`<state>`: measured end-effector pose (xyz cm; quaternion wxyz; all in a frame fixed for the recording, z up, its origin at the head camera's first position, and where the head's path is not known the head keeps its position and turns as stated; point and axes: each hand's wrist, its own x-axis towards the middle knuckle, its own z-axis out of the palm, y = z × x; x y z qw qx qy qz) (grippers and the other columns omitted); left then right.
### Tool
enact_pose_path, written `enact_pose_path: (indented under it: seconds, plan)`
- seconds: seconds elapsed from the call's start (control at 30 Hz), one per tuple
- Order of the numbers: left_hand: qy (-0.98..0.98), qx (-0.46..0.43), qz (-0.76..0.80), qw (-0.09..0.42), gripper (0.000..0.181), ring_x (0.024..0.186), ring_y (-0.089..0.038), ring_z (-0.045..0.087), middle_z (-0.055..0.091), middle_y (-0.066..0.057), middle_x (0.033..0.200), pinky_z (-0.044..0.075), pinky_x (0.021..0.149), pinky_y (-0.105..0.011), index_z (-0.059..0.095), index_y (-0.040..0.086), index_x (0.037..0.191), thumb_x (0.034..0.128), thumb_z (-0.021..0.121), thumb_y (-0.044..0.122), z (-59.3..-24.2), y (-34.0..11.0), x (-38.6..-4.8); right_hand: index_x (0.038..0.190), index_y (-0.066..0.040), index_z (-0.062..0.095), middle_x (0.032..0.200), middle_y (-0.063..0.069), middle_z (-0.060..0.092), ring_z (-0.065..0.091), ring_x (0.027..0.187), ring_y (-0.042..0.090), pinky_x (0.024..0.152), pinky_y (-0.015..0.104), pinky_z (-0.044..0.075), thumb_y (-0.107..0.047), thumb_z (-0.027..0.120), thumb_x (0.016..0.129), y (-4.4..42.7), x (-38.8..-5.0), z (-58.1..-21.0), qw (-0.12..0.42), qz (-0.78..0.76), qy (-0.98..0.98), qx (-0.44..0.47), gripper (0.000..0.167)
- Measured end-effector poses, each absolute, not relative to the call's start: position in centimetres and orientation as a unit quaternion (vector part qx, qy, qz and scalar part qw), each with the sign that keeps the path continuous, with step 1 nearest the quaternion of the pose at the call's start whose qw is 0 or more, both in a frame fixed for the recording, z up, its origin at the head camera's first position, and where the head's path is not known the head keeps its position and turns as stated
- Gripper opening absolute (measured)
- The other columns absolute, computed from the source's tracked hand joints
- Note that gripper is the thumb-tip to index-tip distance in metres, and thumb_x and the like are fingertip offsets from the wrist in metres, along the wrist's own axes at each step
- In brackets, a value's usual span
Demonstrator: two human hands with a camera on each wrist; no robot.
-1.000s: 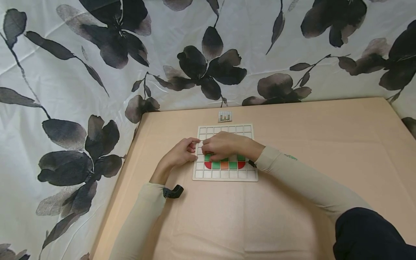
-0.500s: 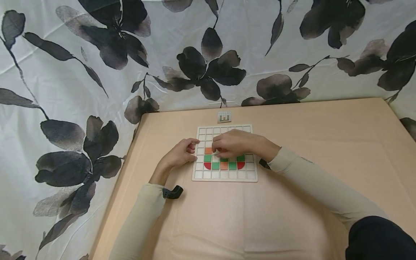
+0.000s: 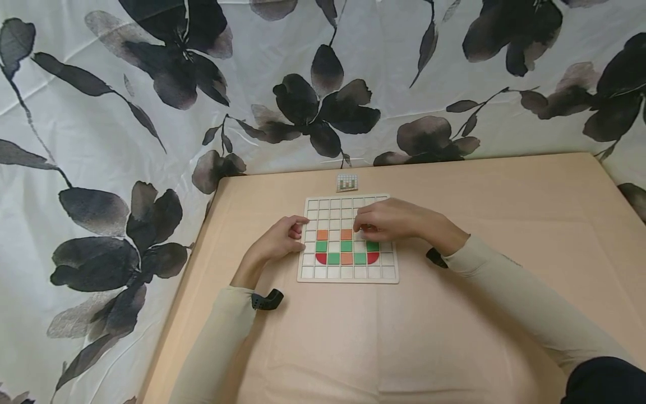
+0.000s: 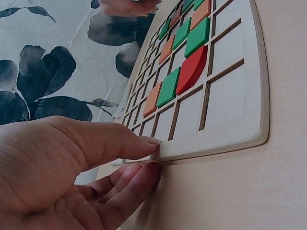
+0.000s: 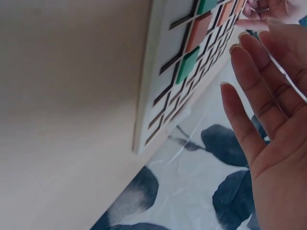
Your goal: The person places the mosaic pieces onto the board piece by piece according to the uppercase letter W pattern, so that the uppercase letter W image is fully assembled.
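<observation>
A pale grid board (image 3: 313,274) lies on the table with green tiles (image 3: 321,246), orange tiles (image 3: 346,234) and red rounded tiles (image 3: 373,258) in its cells. My left hand (image 3: 279,238) holds the board's left edge. In the left wrist view, the thumb (image 4: 129,146) lies at the rim, with curled fingers beside and below it. Over the board's right part hangs my right hand (image 3: 391,220), covering several cells. The right wrist view shows its fingers (image 5: 254,93) loosely extended, with no tile seen among them; the thumb is partly hidden.
A small card (image 3: 347,182) with a printed grid pattern lies behind the board. The table (image 3: 454,191) has a straight back edge, with a floral cloth (image 3: 101,123) hanging beyond it. Dark straps (image 3: 267,299) sit on both wrists.
My right hand has moved right across the board from its left part. Orange tiles in the left and middle columns have come into view. The left hand has stayed at the edge.
</observation>
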<state>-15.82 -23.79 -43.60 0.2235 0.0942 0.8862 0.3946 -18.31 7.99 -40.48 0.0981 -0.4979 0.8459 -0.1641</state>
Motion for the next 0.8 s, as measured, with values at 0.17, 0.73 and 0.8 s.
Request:
enact_pose_path:
  seconds: [0.17, 0.73, 0.8]
  plan:
    - [0.887, 0.092, 0.394, 0.224, 0.063, 0.103, -0.024, 0.049, 0.047, -0.012, 0.113, 0.044, 0.081, -0.031, 0.050, 0.005, 0.144, 0.0862, 0.073, -0.007, -43.5, -23.8, -15.8, 0.107, -0.017, 0.073, 0.091, -0.008, 0.063, 0.055, 0.080, 0.010, 0.069, 0.027, 0.046, -0.023, 0.072, 0.094, 9.5, -18.0, -40.9, 0.109, -0.169, 0.855, -0.477, 0.014]
    - [0.883, 0.100, 0.399, 0.225, 0.063, 0.101, -0.024, 0.049, 0.047, -0.012, 0.111, 0.044, 0.081, -0.031, 0.050, 0.003, 0.144, 0.0856, 0.072, -0.008, -43.5, -23.9, -15.9, 0.106, -0.015, 0.073, 0.098, -0.004, 0.065, 0.056, 0.086, 0.012, 0.079, 0.035, 0.050, -0.020, 0.071, 0.092, 13.6, -16.5, -41.2, 0.120, -0.144, 0.890, -0.416, 0.016]
    - [0.883, 0.100, 0.398, 0.226, 0.063, 0.101, -0.024, 0.049, 0.048, -0.012, 0.111, 0.045, 0.081, -0.031, 0.050, 0.003, 0.144, 0.0854, 0.073, -0.008, -43.5, -23.9, -15.9, 0.106, -0.014, 0.073, 0.097, -0.004, 0.064, 0.055, 0.085, 0.012, 0.079, 0.035, 0.051, -0.019, 0.072, 0.091, 14.1, -16.3, -41.2, 0.116, -0.144, 0.893, -0.411, 0.016]
